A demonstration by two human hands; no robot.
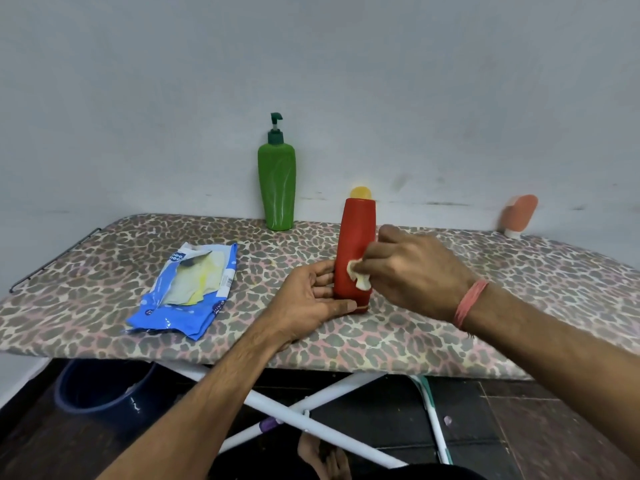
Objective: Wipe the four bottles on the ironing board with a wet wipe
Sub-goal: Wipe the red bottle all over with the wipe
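A red bottle point(353, 244) stands upright near the middle of the leopard-print ironing board point(104, 271). My left hand point(308, 299) grips its lower part from the left. My right hand point(412, 271) pinches a crumpled white wet wipe point(358, 277) against the bottle's front. Just behind the red bottle a yellow cap point(361, 192) of another bottle shows; its body is hidden. A green pump bottle point(277, 181) stands at the back by the wall. A small orange tube bottle point(519, 214) leans at the far right back.
A blue wet-wipe pack point(190, 289) lies open on the board to the left of my hands. Under the board are white crossed legs point(311, 407) and a dark blue bucket point(100, 386) on the floor at left. A grey wall rises right behind the board.
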